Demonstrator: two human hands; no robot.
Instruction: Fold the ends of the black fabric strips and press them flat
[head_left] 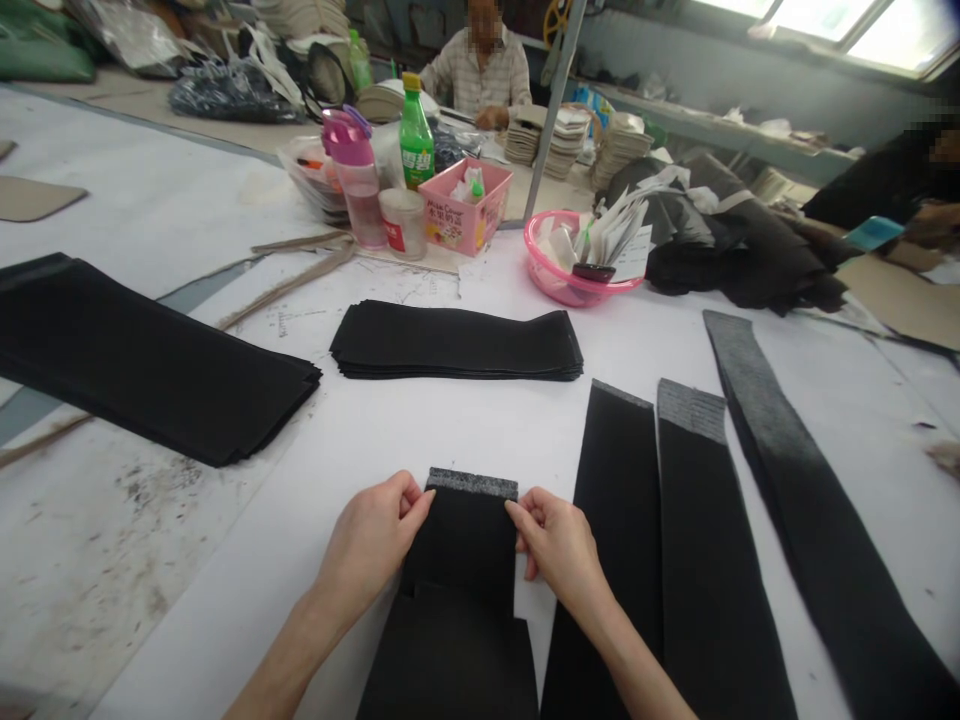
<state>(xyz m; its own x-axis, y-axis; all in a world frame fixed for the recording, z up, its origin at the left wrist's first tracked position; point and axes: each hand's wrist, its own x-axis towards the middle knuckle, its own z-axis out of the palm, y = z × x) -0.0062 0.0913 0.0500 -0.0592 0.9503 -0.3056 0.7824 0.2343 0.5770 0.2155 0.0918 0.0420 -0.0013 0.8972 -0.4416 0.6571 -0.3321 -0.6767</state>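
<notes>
A black fabric strip (461,560) with a grey far edge lies on the white table (450,420) right in front of me. My left hand (371,545) pinches its left edge near the grey band. My right hand (559,545) pinches the right edge at the same height. The strip looks folded or doubled near my wrists. To its right lie three more long black strips (705,540) with grey ends, side by side.
A stack of black pieces (457,342) lies across the table centre, a larger stack (142,360) at left. Behind stand a pink bottle (356,180), green bottle (415,135), pink box (465,210) and pink basket (577,265). A seated person (480,70) works opposite, another person (900,170) at right.
</notes>
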